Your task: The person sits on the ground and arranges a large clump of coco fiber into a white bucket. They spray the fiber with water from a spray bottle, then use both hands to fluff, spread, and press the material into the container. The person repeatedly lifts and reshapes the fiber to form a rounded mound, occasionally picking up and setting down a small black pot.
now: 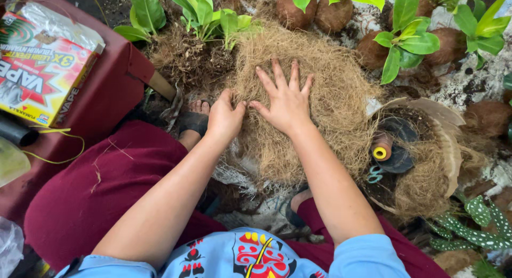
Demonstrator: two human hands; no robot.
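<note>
A big flat mat of tan coconut fibre (320, 86) lies on the ground in front of me. My right hand (285, 99) rests flat on it, palm down, fingers spread. My left hand (225, 118) is at the mat's left edge with its fingers curled into the fibre, pinching a tuft. Both forearms reach in from the bottom of the view.
Several round fibre-wrapped plant balls with green leaves (405, 40) stand at the back. A shallow dish (445, 144) at right holds a thread spool (381, 147), scissors (375, 174) and loose fibre. A dark red stool (106, 91) at left carries a printed carton (40, 70). My feet lie under the mat.
</note>
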